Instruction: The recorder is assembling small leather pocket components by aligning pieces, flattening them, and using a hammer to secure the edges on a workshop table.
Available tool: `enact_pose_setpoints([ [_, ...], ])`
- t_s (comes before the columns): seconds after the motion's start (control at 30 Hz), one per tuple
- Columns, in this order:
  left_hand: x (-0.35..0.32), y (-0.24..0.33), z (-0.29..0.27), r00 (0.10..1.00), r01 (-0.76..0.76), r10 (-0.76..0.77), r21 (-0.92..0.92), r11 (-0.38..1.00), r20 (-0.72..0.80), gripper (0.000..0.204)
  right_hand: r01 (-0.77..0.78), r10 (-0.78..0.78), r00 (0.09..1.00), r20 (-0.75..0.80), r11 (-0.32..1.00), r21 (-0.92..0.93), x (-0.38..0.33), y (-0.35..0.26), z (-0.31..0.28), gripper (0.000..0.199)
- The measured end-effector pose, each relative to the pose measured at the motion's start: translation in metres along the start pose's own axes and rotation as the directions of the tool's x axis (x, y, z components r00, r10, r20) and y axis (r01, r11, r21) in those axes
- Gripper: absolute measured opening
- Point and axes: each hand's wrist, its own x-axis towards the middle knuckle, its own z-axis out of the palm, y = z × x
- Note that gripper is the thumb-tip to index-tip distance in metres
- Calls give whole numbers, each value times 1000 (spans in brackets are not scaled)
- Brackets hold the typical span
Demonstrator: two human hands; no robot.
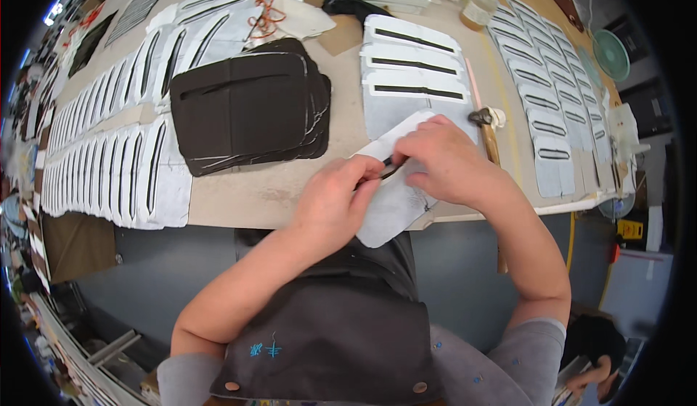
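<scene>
At the near edge of the tabletop (276, 188): both hands meet over one pale grey slotted piece (396, 195) that overhangs the edge toward the person's dark apron (341, 319).
Left hand (335, 203): fingers curled and pressed together, thumb and forefinger pinching the piece at its dark slot.
Right hand (446, 161): fingers closed down on the same piece, pinching and pressing beside the slot, fingertips nearly touching the left hand's.
Piece in hand: lies partly on the tabletop, partly off it; what exactly the fingers do at the slot is hidden under them.
Done, as I judge it: long overlapped rows of slotted grey pieces (109, 166) at left and another row (552, 94) at right look finished; a short stack (410, 65) lies just beyond the hands.
Left, as I judge it: the stack of dark brown panels (247, 108) seems untouched.
Tools nearby: a hammer (486, 126) just right of the right hand; a glue bottle (483, 3) farther back.
</scene>
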Motion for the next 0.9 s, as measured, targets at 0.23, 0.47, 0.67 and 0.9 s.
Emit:
enact_pose_setpoints([
  [0.23,-16,-27,-52,969,-43,31,45,998,244,49,103,-74,983,-170,981,166,14,-30,42,24],
  [0.47,10,-27,-67,872,-219,125,149,964,474,37,137,8,920,-392,930,341,16,-34,69,15],
  [0.67,63,4,-59,606,-378,-82,378,845,791,28,167,49,847,-529,921,352,14,-28,86,19],
  [0.9,90,25,-55,418,-428,-221,406,807,881,26,207,67,822,-565,890,407,13,-24,87,21],
])
